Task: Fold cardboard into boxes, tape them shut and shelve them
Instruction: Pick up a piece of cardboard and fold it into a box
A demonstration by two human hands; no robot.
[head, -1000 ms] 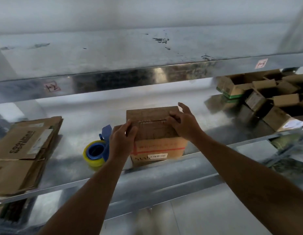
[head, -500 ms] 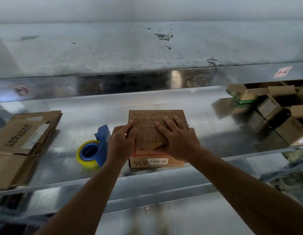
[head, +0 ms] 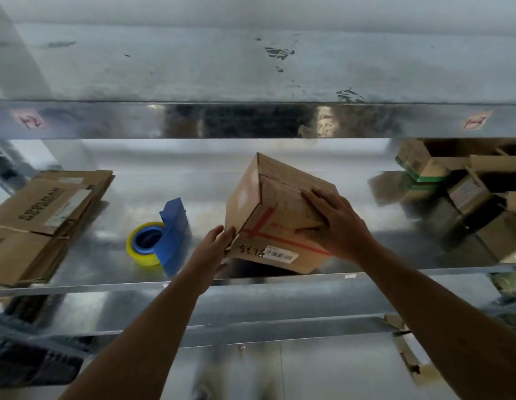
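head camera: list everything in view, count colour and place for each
middle shelf: one, silver metal, across the centre
upper shelf: one, silver metal, above it
labels: two, pink with red marks, on the upper shelf's front edge
cardboard box: one, brown with red stripes and a barcode label, tilted at the middle shelf's front
tape dispenser: one, blue with a yellow roll, left of the box
flattened cardboard: one stack, brown, shelf's left end
open boxes: several, brown, some green-banded, shelf's right end
left hand: touches the box's near left corner
right hand: fingers spread on the box's top
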